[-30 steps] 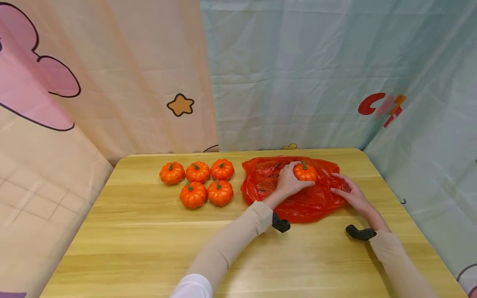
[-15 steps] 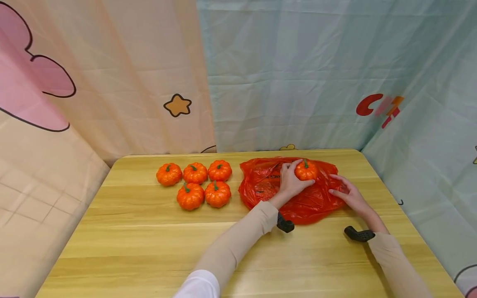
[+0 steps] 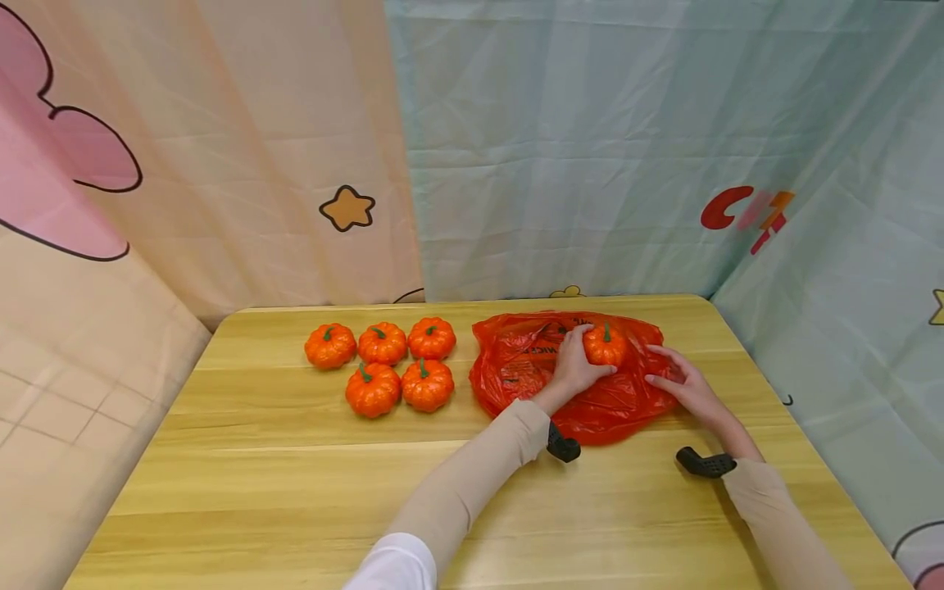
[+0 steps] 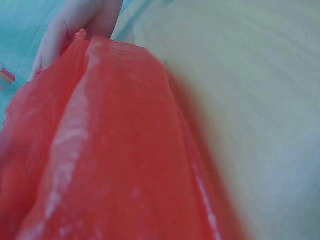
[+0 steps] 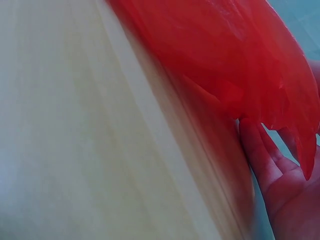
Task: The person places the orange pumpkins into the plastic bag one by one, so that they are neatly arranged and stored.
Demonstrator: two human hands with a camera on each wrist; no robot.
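My left hand grips a small orange pumpkin with a green stem, fingers on its far left and thumb in front. The pumpkin is over the middle right of a crumpled red plastic bag with dark print. At the bag's right end my right hand holds the edge, its thumb and fingers spaced apart around the plastic. The right wrist view shows a palm beside the draped red plastic. A hand also appears behind the bag in the left wrist view; which one, I cannot tell.
Several more pumpkins stand in two rows on the left of the wooden table. Patterned curtains hang behind and at both sides. Each wrist wears a black camera.
The pumpkin in my left hand rose slightly, then came down a little toward the bag. My right hand stays at the bag's right edge. The head view has shifted slightly.
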